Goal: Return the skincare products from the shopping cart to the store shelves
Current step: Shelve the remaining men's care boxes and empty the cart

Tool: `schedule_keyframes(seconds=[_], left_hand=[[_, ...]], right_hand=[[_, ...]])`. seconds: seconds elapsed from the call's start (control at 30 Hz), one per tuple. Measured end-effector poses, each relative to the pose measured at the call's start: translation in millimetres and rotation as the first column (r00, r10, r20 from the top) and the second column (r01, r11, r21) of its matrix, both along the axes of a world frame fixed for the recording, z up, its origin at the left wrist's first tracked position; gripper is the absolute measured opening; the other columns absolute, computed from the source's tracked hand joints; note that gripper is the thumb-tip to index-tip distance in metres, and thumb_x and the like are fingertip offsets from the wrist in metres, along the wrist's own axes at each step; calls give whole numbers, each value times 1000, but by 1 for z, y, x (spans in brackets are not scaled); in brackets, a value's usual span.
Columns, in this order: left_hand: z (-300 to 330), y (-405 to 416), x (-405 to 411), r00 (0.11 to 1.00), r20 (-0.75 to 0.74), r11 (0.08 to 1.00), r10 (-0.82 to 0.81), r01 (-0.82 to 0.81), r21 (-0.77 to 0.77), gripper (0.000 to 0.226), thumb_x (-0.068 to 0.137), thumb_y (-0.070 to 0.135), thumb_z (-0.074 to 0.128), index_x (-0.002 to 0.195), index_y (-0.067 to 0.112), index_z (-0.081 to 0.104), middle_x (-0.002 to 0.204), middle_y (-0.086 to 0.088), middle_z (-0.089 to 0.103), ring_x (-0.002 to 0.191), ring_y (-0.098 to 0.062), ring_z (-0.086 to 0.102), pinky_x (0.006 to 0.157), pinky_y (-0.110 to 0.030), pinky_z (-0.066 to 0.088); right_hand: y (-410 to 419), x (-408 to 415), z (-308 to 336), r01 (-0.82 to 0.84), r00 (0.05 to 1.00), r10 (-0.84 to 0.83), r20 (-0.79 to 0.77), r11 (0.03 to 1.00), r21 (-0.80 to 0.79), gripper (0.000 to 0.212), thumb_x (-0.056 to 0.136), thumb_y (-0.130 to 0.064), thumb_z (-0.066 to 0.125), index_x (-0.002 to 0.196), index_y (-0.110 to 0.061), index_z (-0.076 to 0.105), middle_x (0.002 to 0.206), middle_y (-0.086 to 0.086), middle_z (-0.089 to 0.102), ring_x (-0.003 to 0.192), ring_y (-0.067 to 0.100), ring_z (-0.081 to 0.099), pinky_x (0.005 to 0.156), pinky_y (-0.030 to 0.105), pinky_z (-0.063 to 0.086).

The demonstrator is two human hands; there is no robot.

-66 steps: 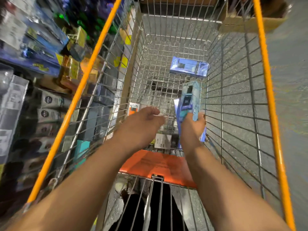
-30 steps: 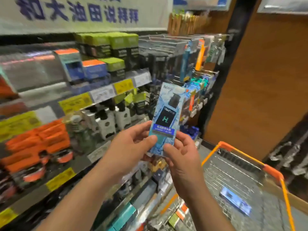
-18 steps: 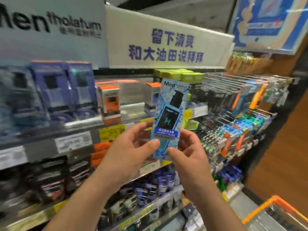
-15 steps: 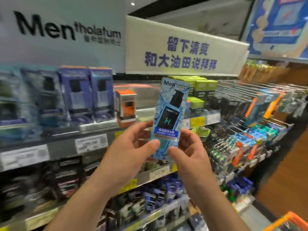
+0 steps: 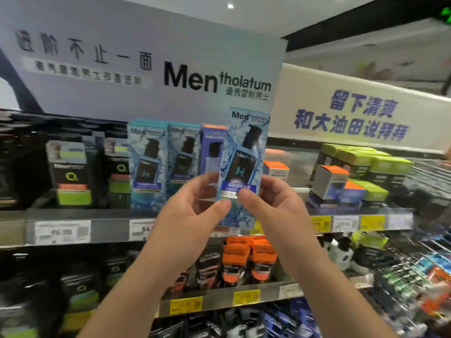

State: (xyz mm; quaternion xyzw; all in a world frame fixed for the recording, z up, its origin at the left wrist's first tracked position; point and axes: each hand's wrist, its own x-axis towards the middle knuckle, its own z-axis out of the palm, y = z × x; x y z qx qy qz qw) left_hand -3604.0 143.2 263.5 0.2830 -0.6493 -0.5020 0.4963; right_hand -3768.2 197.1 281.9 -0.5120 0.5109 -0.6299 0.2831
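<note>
Left hand [image 5: 195, 211]: its grip holds the bottom left part of the blue box [image 5: 244, 164], thumb on the front, fingers curled round behind.
Right hand [image 5: 275, 206]: its grip holds the bottom right part of the same box, thumb on the front close to the other thumb, fingers behind.
Blue box: it stands up tall and sticks out above both grips, leaning a tiny bit to the right. It is held up in the air in front of the top shelf [image 5: 109, 228], not resting on it.
How the box looks: light blue with white water splashes, the word "Mentholatum" at the top, a dark bottle with a green-blue "H" in the middle, and a blue strip with small writing low down.
Hard to see: the thumbs cover part of the blue strip, and the hands hide the bottom of the box. The small writing is too blurry to read.
Behind the grips: two matching blue boxes [image 5: 148, 164] stand on the top shelf, up and to the left of the left grip. A darker blue box [image 5: 212, 152] is just beside them, partly hidden by the held box.
Farther right: small grey boxes with orange tops [image 5: 328, 181] and green-topped boxes [image 5: 371, 164].
Below the grips: orange tubes [image 5: 249, 262] on the next shelf.
Farthest: a big grey sign [image 5: 151, 69] above, reading "Mentholatum".
</note>
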Motion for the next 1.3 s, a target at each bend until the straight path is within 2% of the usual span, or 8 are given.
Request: schedule_keyframes(seconds=[0.17, 0.3, 0.4, 0.57, 0.73, 0.93, 1.13, 1.3], left_hand=[[-1, -19, 28, 979, 110, 982, 169, -159, -102, 47, 95, 32, 71, 135, 49, 55, 114, 21, 73, 107, -4, 70, 88, -37, 61], [7, -23, 42, 893, 264, 918, 365, -298, -261, 52, 96, 39, 66, 146, 44, 51, 115, 28, 68, 104, 12, 60, 90, -22, 55], [9, -25, 48, 862, 280, 886, 422, -328, -328, 52, 97, 43, 62, 148, 42, 50, 127, 27, 58, 112, 10, 55, 97, -30, 54], [7, -36, 60, 850, 258, 871, 459, -374, -318, 45, 96, 42, 62, 141, 41, 56, 120, 35, 52, 111, 6, 57, 94, -29, 55], [-2, -46, 68, 830, 199, 828, 521, -436, -352, 35, 96, 35, 62, 131, 39, 62, 113, 33, 54, 106, 10, 56, 82, -18, 52], [-13, -51, 72, 789, 54, 744, 611, -550, -379, 36, 94, 44, 56, 130, 39, 58, 122, 26, 51, 122, -10, 53, 96, -41, 55], [-20, -58, 73, 782, 73, 753, 619, -564, -339, 69, 87, 62, 44, 152, 40, 35, 149, 18, 35, 140, -13, 36, 111, -48, 45], [-22, -57, 71, 825, 96, 809, 557, -512, -288, 67, 97, 51, 47, 158, 43, 23, 156, 17, 31, 143, -7, 34, 115, -43, 42]], right_hand=[[-29, 21, 5, -40, 996, 42, -76, 999, 31, 29, 88, -21, 80, 113, -21, 68, 103, -2, 79, 94, 15, 75, 75, 27, 59], [-49, 32, 2, -30, 997, 33, -75, 999, 41, 31, 87, -21, 82, 114, -21, 67, 103, -1, 79, 95, 17, 75, 78, 32, 59], [-62, 37, 0, -19, 998, 22, -59, 999, 43, 33, 86, -20, 82, 115, -21, 66, 103, -1, 79, 96, 17, 75, 82, 36, 60], [-80, 43, -2, 64, 990, -59, -130, 997, 39, 35, 85, -29, 84, 114, -29, 65, 101, -8, 78, 93, 10, 74, 87, 42, 62], [-91, 49, -9, 158, 953, -144, -268, 987, 35, 34, 83, -36, 86, 110, -37, 65, 96, -18, 74, 87, -2, 69, 81, 29, 60], [-100, 54, -15, 196, 913, -157, -376, 978, 68, 37, 84, -36, 84, 116, -32, 66, 97, -19, 73, 84, -10, 65, 64, 4, 47], [-107, 55, -20, 230, 893, -161, -420, 966, 119, 39, 85, -38, 83, 120, -29, 66, 96, -18, 73, 83, -7, 66, 66, 9, 50], [-108, 56, -22, 242, 886, -163, -434, 961, 133, 39, 87, -39, 82, 121, -28, 66, 98, -17, 72, 87, -4, 66, 65, 9, 47]])
